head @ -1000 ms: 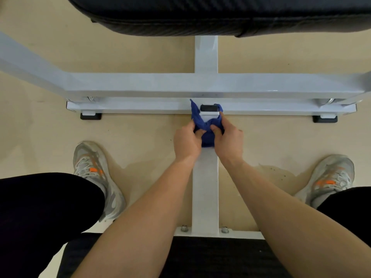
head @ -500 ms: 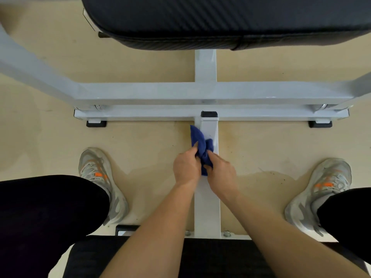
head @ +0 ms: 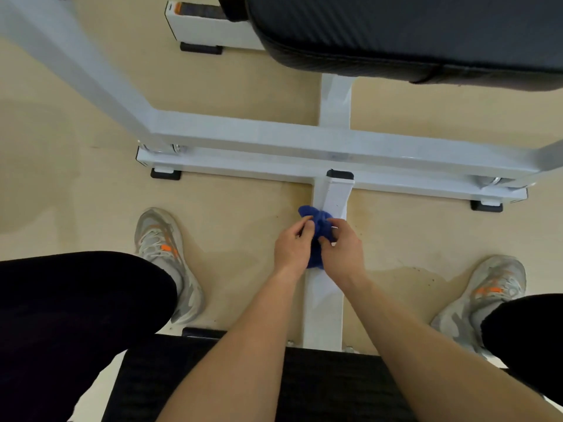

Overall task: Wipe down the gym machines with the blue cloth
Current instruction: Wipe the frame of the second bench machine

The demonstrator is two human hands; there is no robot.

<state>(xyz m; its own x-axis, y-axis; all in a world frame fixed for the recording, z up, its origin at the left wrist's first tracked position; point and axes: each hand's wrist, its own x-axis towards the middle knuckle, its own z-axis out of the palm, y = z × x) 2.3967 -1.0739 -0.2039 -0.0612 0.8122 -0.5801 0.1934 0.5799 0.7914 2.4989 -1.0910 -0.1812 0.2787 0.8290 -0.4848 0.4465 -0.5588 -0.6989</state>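
- The blue cloth is bunched on top of the white centre beam, roughly midway between the black end cap and the dark seat edge.
- The cloth is grasped from both sides. The fingers of the left hand are curled onto its left part, and its right part is pinched by the right hand.
- Whether the cloth reaches down the beam's side faces cannot be made out, since both hands cover them.
- The step in hand is judged to be a wipe along this beam.
- The bundle would be better spread flatter, so that more fabric is pressed against the metal.
- The cloth should be draped over both top edges, so that the top and sides are cleaned in one pass.
- Long, even strokes along the beam are advised, each overlapping the one before.
- The joint below the end cap, where the beam meets the floor bar, should be given extra care, as dirt is likely to be trapped there.
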